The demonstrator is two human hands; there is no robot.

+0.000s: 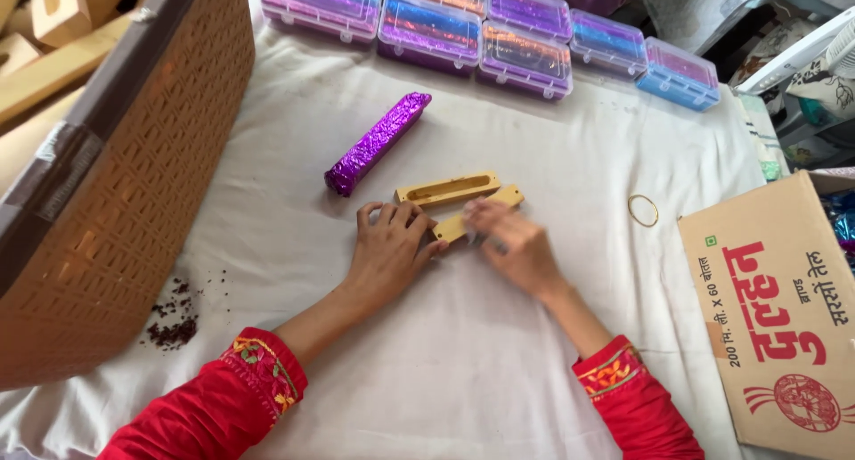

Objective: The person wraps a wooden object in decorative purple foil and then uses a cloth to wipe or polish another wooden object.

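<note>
Both hands low on a white cloth-covered table, red sleeves at the near edge. Left hand lies palm down, fingers curled loosely, fingertips touching the near side of a flat wooden strip; gripping nothing that can be seen. Right hand rests on the same strip, fingers bent over its near end; whether they pinch it, cannot tell. Strip lies tilted, its far end just beside a wooden mould with a long slot in its top. Mould sits near the middle of the table, just beyond the hands.

Purple foil-wrapped bar lies diagonal, beyond and left of the mould, apart from it. Row of clear plastic boxes with coloured foil inside along the far edge. Rubber band to the right. Cardboard carton at right edge. Woven brown basket at left edge, dark crumbs beside it.
</note>
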